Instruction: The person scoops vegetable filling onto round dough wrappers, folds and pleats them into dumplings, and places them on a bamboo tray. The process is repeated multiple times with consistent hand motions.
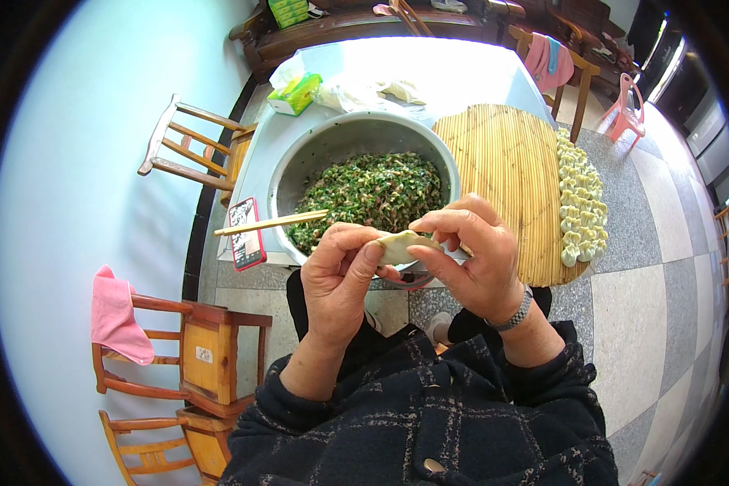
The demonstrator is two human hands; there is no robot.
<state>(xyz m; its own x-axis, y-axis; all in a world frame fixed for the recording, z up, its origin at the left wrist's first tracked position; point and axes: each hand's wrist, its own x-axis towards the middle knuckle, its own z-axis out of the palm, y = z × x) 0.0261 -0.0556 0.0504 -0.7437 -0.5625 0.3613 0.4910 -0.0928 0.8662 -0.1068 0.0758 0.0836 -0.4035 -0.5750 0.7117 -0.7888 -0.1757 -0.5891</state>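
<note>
Between my two hands is a pale, folded dumpling [399, 248], held just above the near rim of a large metal basin [364, 129]. My left hand [343, 276] pinches its left end between thumb and fingers. At the right end, the thumb and forefinger of my right hand [475, 246] press along the dough edge. Chopped green filling with bits of meat [370, 188] lies in the basin. A pair of chopsticks [271, 223] rests across the basin's left rim. Rows of finished dumplings [582, 206] line the right side of a round reed mat [498, 182].
A phone [247, 234] lies on the table [462, 64] left of the basin. Behind the basin are a tissue box [294, 94] and a plastic bag [343, 97] beside pale dough pieces [404, 91]. Wooden chairs [209, 349] stand at the left, and a pink plastic chair [627, 112] at the right.
</note>
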